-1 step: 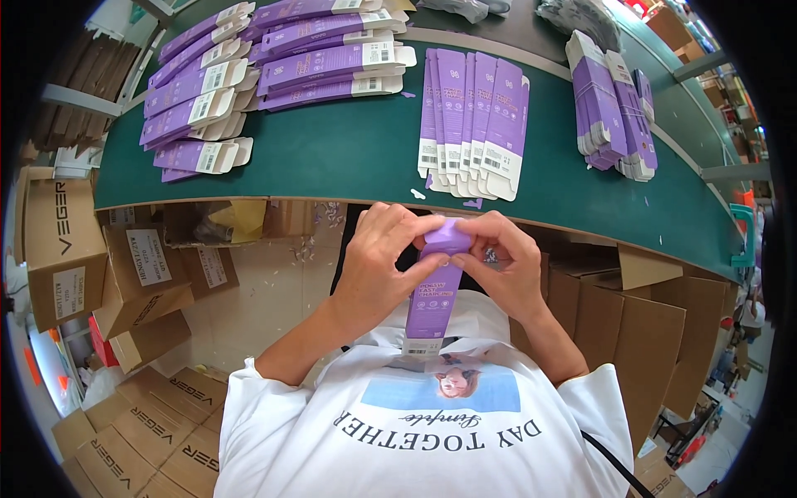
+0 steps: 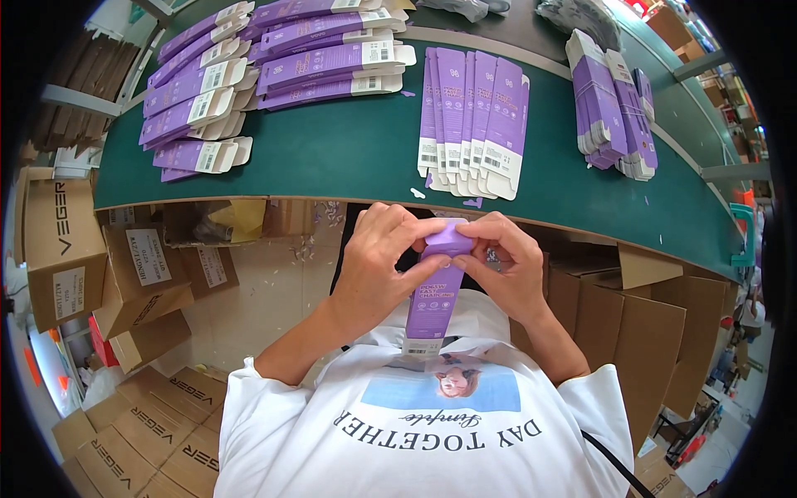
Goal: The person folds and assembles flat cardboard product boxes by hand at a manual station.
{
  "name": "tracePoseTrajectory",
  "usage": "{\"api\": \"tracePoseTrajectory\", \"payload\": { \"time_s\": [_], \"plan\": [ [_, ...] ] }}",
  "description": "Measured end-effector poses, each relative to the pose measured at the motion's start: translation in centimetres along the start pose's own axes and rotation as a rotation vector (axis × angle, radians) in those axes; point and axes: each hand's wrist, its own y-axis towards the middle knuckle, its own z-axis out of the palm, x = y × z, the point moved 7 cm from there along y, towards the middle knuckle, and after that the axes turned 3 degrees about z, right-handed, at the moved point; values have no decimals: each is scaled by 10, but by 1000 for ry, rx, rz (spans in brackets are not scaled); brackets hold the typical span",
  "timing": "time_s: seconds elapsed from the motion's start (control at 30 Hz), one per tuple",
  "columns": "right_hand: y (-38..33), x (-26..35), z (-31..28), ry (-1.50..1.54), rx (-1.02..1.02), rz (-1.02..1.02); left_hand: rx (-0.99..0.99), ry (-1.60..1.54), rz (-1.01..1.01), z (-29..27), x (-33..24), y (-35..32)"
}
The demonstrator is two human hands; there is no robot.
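A slim purple and white carton point(image 2: 433, 303) hangs in front of my chest, its white end with a barcode pointing toward me. My left hand point(image 2: 382, 261) pinches its far end from the left, thumb and fingers closed on the edge. From the right, my right hand point(image 2: 505, 261) grips the same end, where a purple flap is folded over. Just beyond my hands, on the green table point(image 2: 332, 162), lies a fanned row of flat purple cartons point(image 2: 473, 108). Small purple and white paper scraps point(image 2: 472, 202) are scattered at the table's near edge.
Opened-out purple cartons point(image 2: 199, 91) are piled at the table's left. Bundled flat cartons point(image 2: 596, 108) stand at the right, near a grey plastic bag point(image 2: 581, 21). Brown cardboard boxes point(image 2: 145, 282) sit on the floor at left; more open boxes point(image 2: 647, 332) lie right.
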Motion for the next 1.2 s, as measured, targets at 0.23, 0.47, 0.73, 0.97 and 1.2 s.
{"api": "tracePoseTrajectory", "payload": {
  "time_s": [0.23,0.47,0.73,0.97,1.2],
  "plan": [
    [-7,20,-2,-123,-73,-219,-85,-253,-49,5,-5,-3],
    [-21,39,-3,-343,-140,-510,-157,-544,-154,24,8,-9],
    [10,44,-8,-211,113,-86,-110,-533,-22,24,0,-5],
    [1,23,-46,-385,35,-100,-132,-354,69,20,1,-2],
    [-5,31,-35,-432,-210,-181,-175,-249,175,31,15,-2]
  ]
}}
